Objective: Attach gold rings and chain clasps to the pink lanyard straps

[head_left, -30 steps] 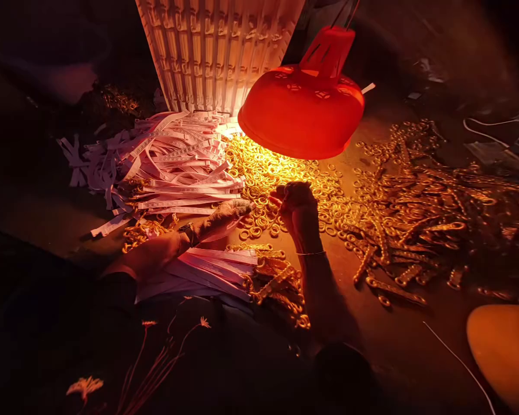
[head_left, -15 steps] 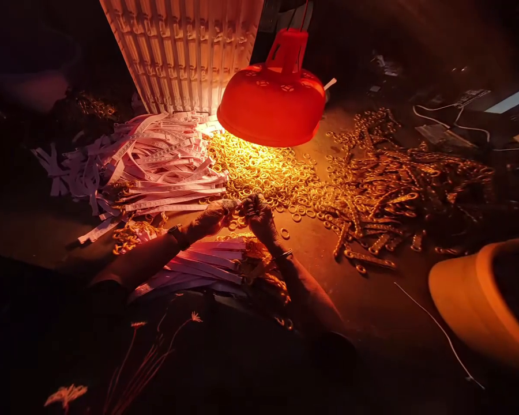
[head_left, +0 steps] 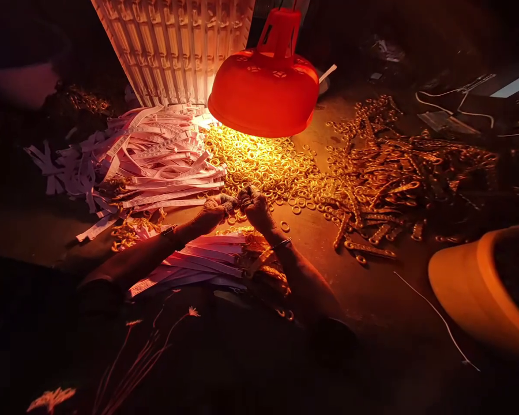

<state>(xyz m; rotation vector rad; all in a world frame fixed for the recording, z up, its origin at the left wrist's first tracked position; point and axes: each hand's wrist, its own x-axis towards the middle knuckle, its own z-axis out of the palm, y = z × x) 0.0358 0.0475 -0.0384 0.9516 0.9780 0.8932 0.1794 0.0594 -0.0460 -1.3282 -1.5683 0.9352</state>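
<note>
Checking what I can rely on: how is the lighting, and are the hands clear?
Head view: the red plastic lampshade casts yellow glare on the gold-coloured rings; the left hand and right hand are dimmer, fingers too unclear to show any held item; the bottom edge falls into shadow.

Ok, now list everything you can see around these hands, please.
Tall ribbed pale panel: one, pinkish white, top left, behind the strips.
Perforated plastic bowl lampshade: one, red, hanging above the centre, lit.
Flat plastic strips: many, pale pink, heaped left and lying under the forearms.
Round plastic rings: many, yellow, loose at centre.
Linked plastic chain pieces: many, golden, heaped right.
Round plastic tub: one, orange, lower right.
Thin wire: one, white, beside the tub.
Dark wristwatch: one, on the left wrist.
Thin metal bangle: one, on the right wrist.
Left hand: centre, against the right hand, at the rings.
Right hand: centre; anything held is hidden.
</note>
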